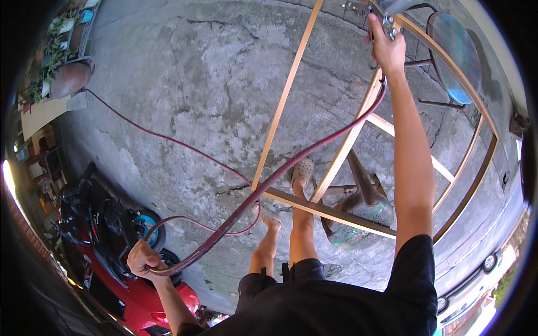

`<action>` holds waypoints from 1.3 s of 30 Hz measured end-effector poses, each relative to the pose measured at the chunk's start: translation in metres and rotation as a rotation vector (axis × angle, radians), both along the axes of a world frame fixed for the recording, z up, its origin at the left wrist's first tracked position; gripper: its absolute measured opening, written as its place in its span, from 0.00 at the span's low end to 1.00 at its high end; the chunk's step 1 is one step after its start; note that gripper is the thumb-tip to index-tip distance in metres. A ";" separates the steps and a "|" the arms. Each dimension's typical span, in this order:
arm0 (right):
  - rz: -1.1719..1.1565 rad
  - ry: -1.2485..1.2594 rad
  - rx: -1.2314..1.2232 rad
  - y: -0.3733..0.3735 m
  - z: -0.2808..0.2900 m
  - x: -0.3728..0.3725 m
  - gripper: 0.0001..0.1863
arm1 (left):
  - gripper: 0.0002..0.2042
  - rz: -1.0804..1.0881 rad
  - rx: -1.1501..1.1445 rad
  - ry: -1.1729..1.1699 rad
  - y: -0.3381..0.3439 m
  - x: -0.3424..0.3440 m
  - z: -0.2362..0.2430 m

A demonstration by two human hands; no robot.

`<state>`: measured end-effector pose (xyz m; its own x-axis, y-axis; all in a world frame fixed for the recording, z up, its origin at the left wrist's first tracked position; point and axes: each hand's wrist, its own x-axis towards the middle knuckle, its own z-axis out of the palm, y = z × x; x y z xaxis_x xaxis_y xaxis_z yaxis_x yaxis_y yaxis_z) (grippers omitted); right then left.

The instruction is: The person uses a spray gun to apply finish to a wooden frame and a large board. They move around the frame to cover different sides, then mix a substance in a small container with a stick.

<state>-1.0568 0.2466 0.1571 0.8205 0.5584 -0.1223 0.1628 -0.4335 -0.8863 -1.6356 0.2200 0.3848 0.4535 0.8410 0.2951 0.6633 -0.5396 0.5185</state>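
Shirt (347,302) | hose (277,173) angling away rightward (bowed), left hand (144,259) gripping | sprayer (388,21), right hand (389,51) gripping

Open passage: concrete floor (190,73), broad stretch left of the wooden frame (288,89). Obstacles: dark red hose (302,154), strung diagonally from left hand (144,259) up toward right hand (388,47); frame bars across the right side, gaps between them; oval-seated stool (466,50) behind the upper-right bar; red motorcycle (134,302), lower left
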 end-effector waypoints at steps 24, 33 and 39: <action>0.445 0.322 -0.189 -0.252 0.035 -0.271 0.19 | 0.35 0.031 0.096 0.070 -0.046 -0.107 0.037; 0.645 0.388 -0.164 -0.282 0.061 -0.312 0.20 | 0.33 -0.003 0.081 0.036 -0.059 -0.124 0.041; 0.527 0.234 -0.420 -0.216 0.046 -0.249 0.32 | 0.34 0.056 0.066 0.066 -0.051 -0.105 0.042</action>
